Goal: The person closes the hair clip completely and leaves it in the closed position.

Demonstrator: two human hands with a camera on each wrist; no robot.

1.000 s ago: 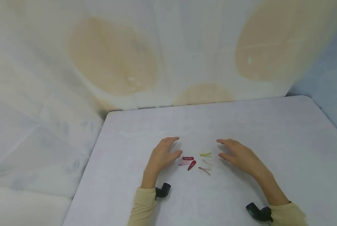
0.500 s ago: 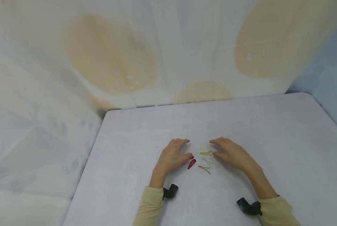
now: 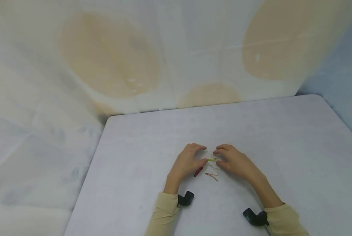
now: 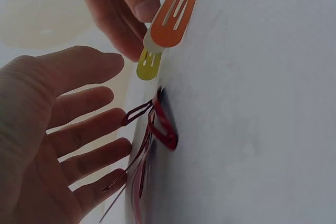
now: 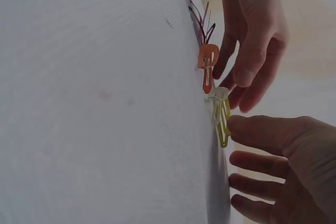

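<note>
Two hands, left [image 3: 187, 163] and right [image 3: 235, 159], fingers spread loosely beside hair clips [image 3: 211, 167].

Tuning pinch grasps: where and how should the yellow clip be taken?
Probably by its long edges near mid-length, pinched from above. The yellow clip is thin and lies flat on the table, so no underside is reachable. It lies between the left hand and right hand, other clips close at its near side.
</note>
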